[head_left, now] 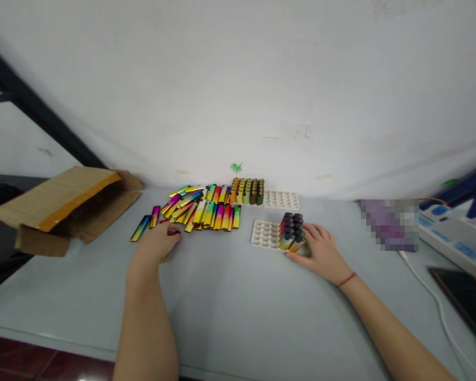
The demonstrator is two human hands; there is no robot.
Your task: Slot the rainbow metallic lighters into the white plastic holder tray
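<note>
My left hand (158, 241) is closed around a lighter (174, 232), mostly hidden by the fingers, at the left end of a pile of shiny rainbow-coloured lighters (206, 211). Two lighters lie apart near it, one of them blue and gold (140, 228). My right hand (321, 251) curls around the right side of a white tray with round pits (265, 234), thumb at its near corner. Two rows of lighters with dark ends (292, 230) stand upright in the tray's right part, beside my fingers. Pits show in its left part.
Behind stands a block of upright lighters (247, 191), next to another white tray (281, 200). An open cardboard box (75, 203) lies at the left. On the right are a power strip (456, 241), a phone (464, 299), a white cable (436, 301) and a blurred purple item (386, 225).
</note>
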